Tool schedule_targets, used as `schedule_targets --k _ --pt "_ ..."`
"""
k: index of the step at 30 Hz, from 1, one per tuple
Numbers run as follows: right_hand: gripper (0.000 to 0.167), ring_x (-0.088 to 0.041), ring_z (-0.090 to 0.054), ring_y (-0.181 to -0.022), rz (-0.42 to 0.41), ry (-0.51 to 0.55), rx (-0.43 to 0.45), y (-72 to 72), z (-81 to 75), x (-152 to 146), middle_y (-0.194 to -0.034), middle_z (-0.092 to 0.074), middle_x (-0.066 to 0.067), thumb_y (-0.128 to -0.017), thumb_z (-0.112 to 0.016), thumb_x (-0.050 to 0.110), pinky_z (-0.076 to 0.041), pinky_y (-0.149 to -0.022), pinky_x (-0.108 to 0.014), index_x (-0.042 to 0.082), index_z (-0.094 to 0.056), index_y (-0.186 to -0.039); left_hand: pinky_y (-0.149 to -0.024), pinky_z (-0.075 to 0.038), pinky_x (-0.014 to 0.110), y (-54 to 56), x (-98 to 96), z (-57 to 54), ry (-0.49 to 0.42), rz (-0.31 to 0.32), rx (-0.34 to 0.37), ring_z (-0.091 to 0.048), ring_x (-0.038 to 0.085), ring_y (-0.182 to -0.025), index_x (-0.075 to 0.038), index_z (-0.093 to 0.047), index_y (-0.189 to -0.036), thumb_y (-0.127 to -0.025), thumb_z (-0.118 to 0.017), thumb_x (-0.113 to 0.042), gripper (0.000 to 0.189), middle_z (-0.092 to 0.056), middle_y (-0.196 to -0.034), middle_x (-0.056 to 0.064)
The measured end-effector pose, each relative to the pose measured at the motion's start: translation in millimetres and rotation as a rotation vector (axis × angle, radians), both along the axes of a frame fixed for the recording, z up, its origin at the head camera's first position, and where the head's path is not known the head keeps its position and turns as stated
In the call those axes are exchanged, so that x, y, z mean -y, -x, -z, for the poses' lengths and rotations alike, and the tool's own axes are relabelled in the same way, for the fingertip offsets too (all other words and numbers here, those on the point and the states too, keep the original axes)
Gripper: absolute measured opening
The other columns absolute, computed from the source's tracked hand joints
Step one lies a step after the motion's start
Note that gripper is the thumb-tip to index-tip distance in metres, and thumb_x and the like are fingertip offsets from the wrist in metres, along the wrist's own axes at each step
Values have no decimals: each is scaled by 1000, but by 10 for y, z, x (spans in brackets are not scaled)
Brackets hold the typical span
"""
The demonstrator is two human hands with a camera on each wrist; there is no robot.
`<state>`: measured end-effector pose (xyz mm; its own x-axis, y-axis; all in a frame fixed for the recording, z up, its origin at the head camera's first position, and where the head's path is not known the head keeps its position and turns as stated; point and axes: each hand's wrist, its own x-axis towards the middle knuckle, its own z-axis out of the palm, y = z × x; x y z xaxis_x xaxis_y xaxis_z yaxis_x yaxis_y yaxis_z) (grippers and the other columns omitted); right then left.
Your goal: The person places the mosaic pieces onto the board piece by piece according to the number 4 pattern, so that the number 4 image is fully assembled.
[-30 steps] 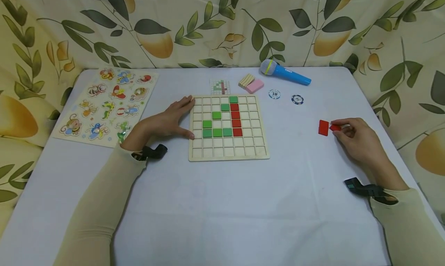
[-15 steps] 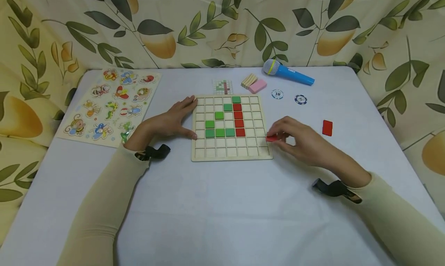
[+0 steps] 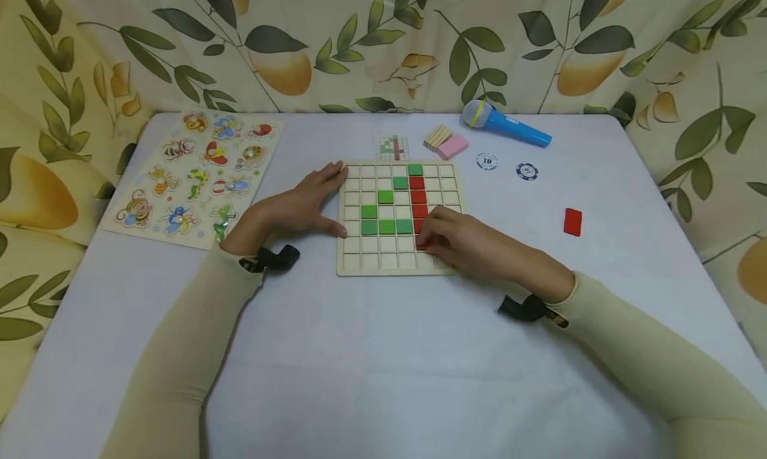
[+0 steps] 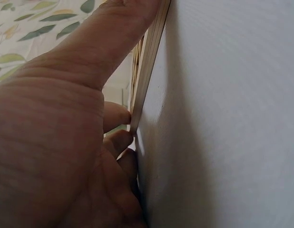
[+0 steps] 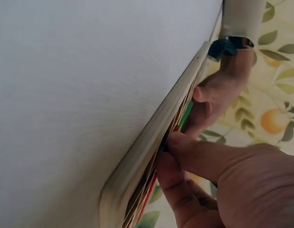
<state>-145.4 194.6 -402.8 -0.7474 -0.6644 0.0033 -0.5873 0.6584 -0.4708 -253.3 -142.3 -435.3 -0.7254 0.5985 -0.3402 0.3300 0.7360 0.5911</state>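
Note:
A square wooden grid board (image 3: 369,262) lies mid-table with green tiles (image 3: 386,196) and a column of red tiles (image 3: 417,197) in its cells. My left hand (image 3: 296,209) rests spread against the board's left edge, thumb and fingertips touching it; the left wrist view has the thumb along the wooden side (image 4: 149,61). Over the board's right half, my right hand (image 3: 470,242) pinches a red tile (image 3: 422,247) between thumb and fingers, just below the red column. That tile is mostly hidden by the fingers. Another red tile (image 3: 572,222) lies on the table to the right.
Behind the board lie a small pattern card (image 3: 391,147), a striped block (image 3: 437,136), a pink block (image 3: 452,146) and a blue microphone (image 3: 515,129). Two round chips, one white (image 3: 487,161) and one dark-edged (image 3: 527,171), sit right of these. An insect puzzle board (image 3: 156,227) is at left.
My right hand has carried one red tile from the right side of the table leftward to the board, under the red column. The left hand has stayed at the board's edge.

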Motion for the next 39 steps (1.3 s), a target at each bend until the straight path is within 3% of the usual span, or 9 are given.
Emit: schedule_targets --k 6,10,13,16,19,22,25,30,39 --pt "13 -19 -69 -106 24 -1 -6 31 -29 24 -110 -70 -1 -94 -79 1 -61 -97 -40 14 -79 -98 -138 -1 56 3 -8 -29 9 -1 1 13 31 -170 -25 0 -173 -87 -86 -53 125 13 -182 -5" --pt "16 -18 -68 -109 4 -11 -28 -15 -53 -53 -115 -70 -2 -97 -77 4 -63 -97 -38 14 -81 -109 -138 -1 55 -22 -5 -15 -8 -5 8 14 30 -170 -25 0 -173 -87 -86 -52 126 13 -182 -6" --pt "22 -15 -67 -110 65 24 -54 -119 -104 -270 -120 -70 -1 -98 -75 3 -62 -95 -31 15 -79 -116 -138 -1 55 -37 -20 3 -11 -11 17 15 28 -170 -24 0 -173 -86 -87 -52 127 13 -182 -7" --pt "28 -8 -66 -105 227 98 -133 -249 -167 -656 -120 -73 0 -97 -74 -1 -56 -91 -15 15 -76 -119 -138 -1 55 -42 -25 17 3 -5 14 15 30 -170 -23 0 -173 -86 -87 -53 127 14 -182 -5" --pt "26 0 -67 -96 479 201 -181 -368 -197 -1142 -113 -76 6 -100 -71 0 -49 -83 -3 12 -76 -123 -138 -2 56 -46 -27 0 16 7 0 14 31 -169 -21 1 -173 -87 -86 -54 126 13 -182 -3" --pt "24 8 -63 -95 770 225 -106 -458 -154 -1602 -110 -72 19 -108 -63 18 -46 -77 0 13 -73 -130 -138 -2 57 -43 -27 -29 18 7 -5 13 32 -169 -21 0 -173 -87 -86 -53 125 13 -182 -3" --pt "36 -4 -60 -108 932 112 -5 -494 -29 -1926 -121 -70 10 -110 -58 34 -43 -78 -4 14 -67 -139 -138 -2 58 -36 -24 -52 17 4 -1 13 33 -169 -22 0 -173 -88 -85 -51 124 13 -182 -2" --pt "38 -35 -55 -120 934 29 41 -460 184 -2106 -137 -61 -20 -109 -60 31 -37 -82 -15 10 -64 -142 -138 -2 59 -34 -10 -83 15 3 -4 14 32 -169 -21 1 -173 -88 -86 -50 125 13 -182 -2" --pt "36 -29 -51 -104 874 35 5 -465 226 -2113 -123 -58 -21 -102 -72 14 -33 -72 -5 1 -64 -134 -137 -3 60 -28 -26 -33 -15 22 -8 14 33 -169 -20 1 -173 -87 -87 -51 128 13 -182 -1"
